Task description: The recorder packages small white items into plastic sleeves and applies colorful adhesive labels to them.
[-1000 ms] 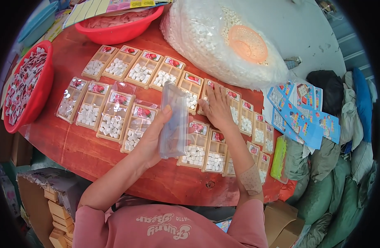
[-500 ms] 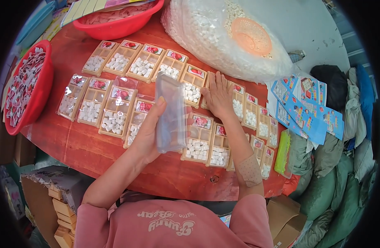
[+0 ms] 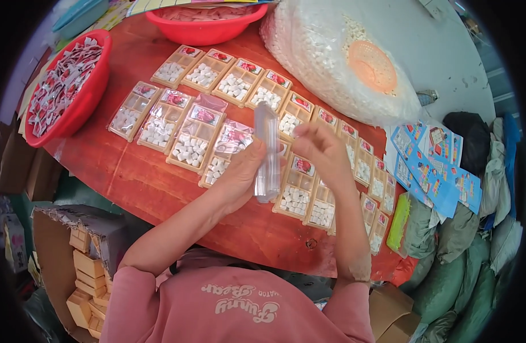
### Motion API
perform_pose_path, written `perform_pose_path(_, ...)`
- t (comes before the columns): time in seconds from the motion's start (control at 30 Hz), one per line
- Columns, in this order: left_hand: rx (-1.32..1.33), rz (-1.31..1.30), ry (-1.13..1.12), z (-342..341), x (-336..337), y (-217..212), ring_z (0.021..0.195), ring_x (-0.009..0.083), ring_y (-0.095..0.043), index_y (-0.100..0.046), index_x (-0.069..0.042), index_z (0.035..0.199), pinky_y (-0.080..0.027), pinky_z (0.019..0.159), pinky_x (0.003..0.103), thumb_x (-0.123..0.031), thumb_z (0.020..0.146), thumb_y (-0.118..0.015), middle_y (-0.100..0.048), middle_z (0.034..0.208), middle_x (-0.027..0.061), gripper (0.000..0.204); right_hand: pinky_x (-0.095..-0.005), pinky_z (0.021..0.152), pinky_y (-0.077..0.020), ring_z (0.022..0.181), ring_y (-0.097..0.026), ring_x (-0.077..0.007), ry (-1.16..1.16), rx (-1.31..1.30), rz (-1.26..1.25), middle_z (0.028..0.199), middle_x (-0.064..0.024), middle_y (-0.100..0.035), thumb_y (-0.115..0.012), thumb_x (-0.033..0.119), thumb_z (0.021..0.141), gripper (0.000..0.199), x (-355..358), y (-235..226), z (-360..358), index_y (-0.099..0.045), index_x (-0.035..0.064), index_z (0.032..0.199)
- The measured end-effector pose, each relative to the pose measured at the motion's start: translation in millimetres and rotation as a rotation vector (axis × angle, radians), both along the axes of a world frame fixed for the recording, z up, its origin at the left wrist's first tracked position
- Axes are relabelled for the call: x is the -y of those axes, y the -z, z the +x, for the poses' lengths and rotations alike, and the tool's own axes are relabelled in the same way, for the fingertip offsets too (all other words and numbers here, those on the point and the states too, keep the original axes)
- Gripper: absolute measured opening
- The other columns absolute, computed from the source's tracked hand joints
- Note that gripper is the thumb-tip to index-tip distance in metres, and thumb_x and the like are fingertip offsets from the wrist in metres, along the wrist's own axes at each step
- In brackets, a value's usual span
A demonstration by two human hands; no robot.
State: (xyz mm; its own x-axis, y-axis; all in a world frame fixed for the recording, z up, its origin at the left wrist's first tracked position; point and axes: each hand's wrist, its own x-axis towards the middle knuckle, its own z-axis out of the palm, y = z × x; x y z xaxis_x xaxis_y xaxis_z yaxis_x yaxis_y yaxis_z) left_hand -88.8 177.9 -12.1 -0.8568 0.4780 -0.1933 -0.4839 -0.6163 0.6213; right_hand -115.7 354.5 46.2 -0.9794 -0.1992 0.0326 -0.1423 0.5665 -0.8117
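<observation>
My left hand (image 3: 240, 174) grips a stack of clear plastic lids (image 3: 267, 154), held upright above the table with the thumb along the near side. Just to the right, my right hand (image 3: 327, 153) is raised over the trays, its fingers bent and apart, with nothing visible in them. Two rows of beige compartment trays (image 3: 189, 136) lie beneath and around both hands. White cube-shaped pieces (image 3: 234, 86) fill their lower parts, and small packets with a strawberry picture (image 3: 205, 115) sit at the upper ends. Trays directly under my hands are partly hidden.
A red basin (image 3: 105, 74) of small packets stands at the left, another red basin (image 3: 205, 35) at the back. A big clear bag (image 3: 308, 51) of white pieces holds an orange basket (image 3: 372, 66). Blue printed cards (image 3: 440, 171) and a yellow-green case (image 3: 399, 223) lie right.
My right hand has lifted off a tray in the far row and come back toward the lids. The lid stack in my left hand has turned more edge-on. The whole view has shifted.
</observation>
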Motion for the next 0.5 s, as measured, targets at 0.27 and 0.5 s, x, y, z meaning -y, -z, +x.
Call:
perform_pose_path(0.27, -0.126, -0.006, 0.160, 11.0, -1.2, 0.4, 0.073, 0.0063, -0.051, -0.046, -0.004, 0.111, -0.046, 0.063, 0.021, -0.069, 0.071, -0.048, -0.051, 0.086, 0.0012, 0.076, -0.0209, 0.054, -0.0501, 0.061, -0.059, -0.0104, -0.034, 0.551, -0.796, 0.073, -0.0051, -0.061, -0.068, 0.010, 0.077, 0.019, 28.6, 9.5, 37.2, -0.059, -0.0019, 0.090)
perform_pose_path(0.5, -0.138, 0.025, 0.200, 13.1, 4.3, 0.3, 0.071, 0.0054, -0.050, -0.047, -0.005, 0.108, -0.044, 0.063, 0.021, -0.070, 0.067, -0.050, -0.050, 0.081, -0.0008, 0.077, -0.0217, 0.050, -0.0524, 0.058, -0.061, -0.0128, -0.041, 0.645, -0.998, 0.073, -0.0068, -0.061, -0.067, 0.008, 0.077, 0.017, 32.2, 20.3, 36.7, -0.059, -0.0018, 0.088)
